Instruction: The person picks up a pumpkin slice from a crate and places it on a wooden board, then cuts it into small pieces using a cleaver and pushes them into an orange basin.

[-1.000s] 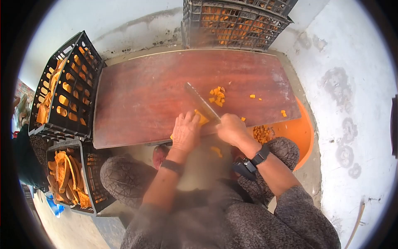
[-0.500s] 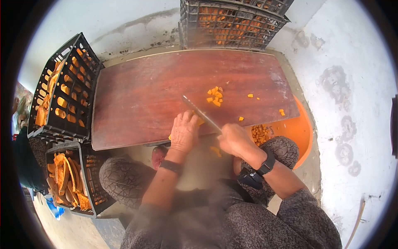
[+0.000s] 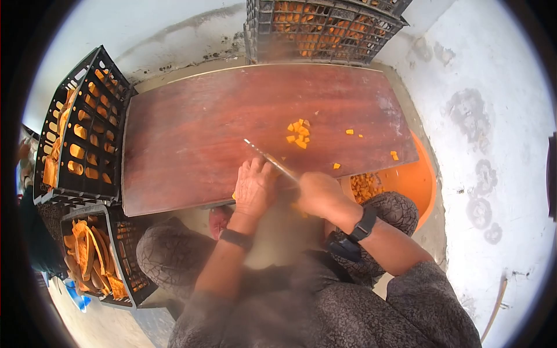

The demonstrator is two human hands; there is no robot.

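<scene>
An orange tub (image 3: 426,180) sits partly under the right near corner of the surface (image 3: 191,127), with small orange cubes (image 3: 364,187) in it; the surface and a knee cut off part of the view into it. On the left, a black upper crate (image 3: 87,133) holds long orange slices, seen through its slots, and beside and below it a lower crate (image 3: 125,255) holds curved orange strips (image 3: 91,255). Beyond the far edge, stacked far crates (image 3: 325,29) show orange pieces through their grids; the top of the stack is out of view.

The right hand (image 3: 322,194) is closed round the knife (image 3: 270,156), its handle hidden in the fist, the blade slanting up and left past the other hand's fingertips. The left hand (image 3: 253,188) is at the near edge, fingers bent over a piece (image 3: 234,196); only a sliver of it shows, so its shape is hard to tell. A loose pile (image 3: 299,133) of cut bits lies on the surface beyond the knife, with a few strays to its right. The picture's rim is dark, and haze blurs the lap
</scene>
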